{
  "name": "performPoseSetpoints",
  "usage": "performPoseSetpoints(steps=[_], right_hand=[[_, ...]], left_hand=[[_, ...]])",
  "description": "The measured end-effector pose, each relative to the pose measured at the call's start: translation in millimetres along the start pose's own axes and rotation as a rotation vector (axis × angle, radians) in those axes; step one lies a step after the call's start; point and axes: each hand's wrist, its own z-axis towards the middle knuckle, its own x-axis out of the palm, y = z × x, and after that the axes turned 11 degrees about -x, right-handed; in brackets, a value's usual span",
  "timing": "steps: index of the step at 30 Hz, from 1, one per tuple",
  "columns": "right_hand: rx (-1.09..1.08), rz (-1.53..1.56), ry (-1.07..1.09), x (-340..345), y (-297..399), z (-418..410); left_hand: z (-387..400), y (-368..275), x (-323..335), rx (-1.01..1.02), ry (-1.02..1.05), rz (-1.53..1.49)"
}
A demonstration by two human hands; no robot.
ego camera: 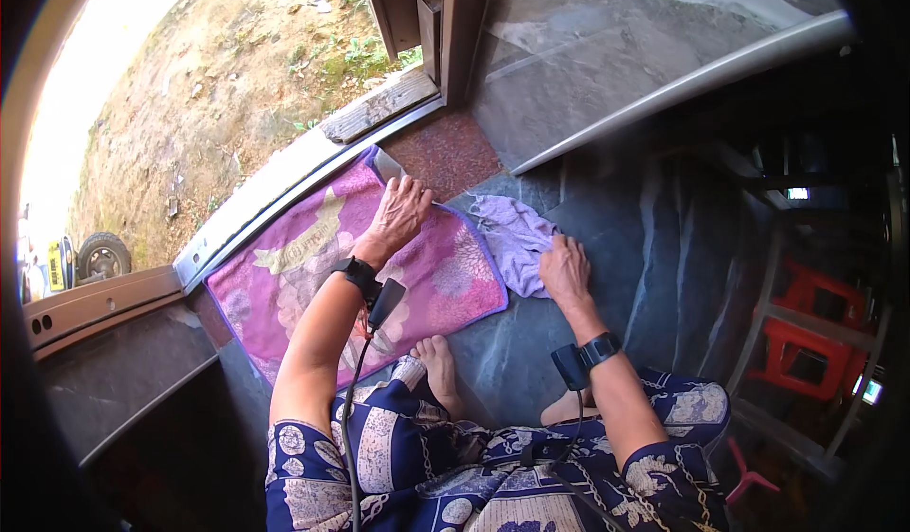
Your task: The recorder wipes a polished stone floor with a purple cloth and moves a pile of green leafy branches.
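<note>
A pink and purple floor mat (441, 290) with a printed flower pattern and a banner with writing lies at the doorway. My left hand (399, 212) grips its far edge, where a corner is turned up and shows a grey underside. My right hand (567, 269) holds a crumpled lilac cloth (508, 240) against the dark tiled floor (498, 354). The cloth lies just right of the mat, by its right edge. The fingertips of both hands are partly hidden.
A metal door sill (298, 183) runs along the mat's far side, with a wooden plank (384, 105) and bare earth (234, 84) beyond. A reddish stone slab (444, 151) adjoins the mat. Red plastic stools (807, 358) stand at the right. A wheel (104, 253) shows outside.
</note>
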Motion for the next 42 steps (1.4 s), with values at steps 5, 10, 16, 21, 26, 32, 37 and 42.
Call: performPoseSetpoints(steps=[5, 10, 16, 21, 26, 32, 37, 42], right_hand=[[-0.15, 0.118, -0.232, -30, 4, 17], [-0.159, -0.024, -0.337, 40, 23, 24], [-0.262, 0.059, -0.327, 55, 104, 56], [-0.307, 0.053, -0.309, 56, 123, 121], [-0.567, 0.162, -0.274, 55, 180, 150], [-0.949, 0.245, -0.075, 67, 220, 78], [-1.123, 0.26, 0.064, 65, 183, 15], [-0.733, 0.104, -0.093, 50, 89, 34]], left_hand=[[-33, 33, -12, -0.124, -0.143, -0.061], [-92, 86, -21, -0.299, -0.184, 0.031], [-145, 122, -29, -0.692, -0.273, 0.097], [-178, 131, -22, -0.96, -0.283, 0.037], [-218, 149, -7, -1.08, -0.437, 0.13], [-197, 152, -16, -1.336, -0.535, 0.053], [-155, 136, -16, -1.17, -0.59, -0.027], [-77, 89, -18, -0.988, -0.561, -0.282]])
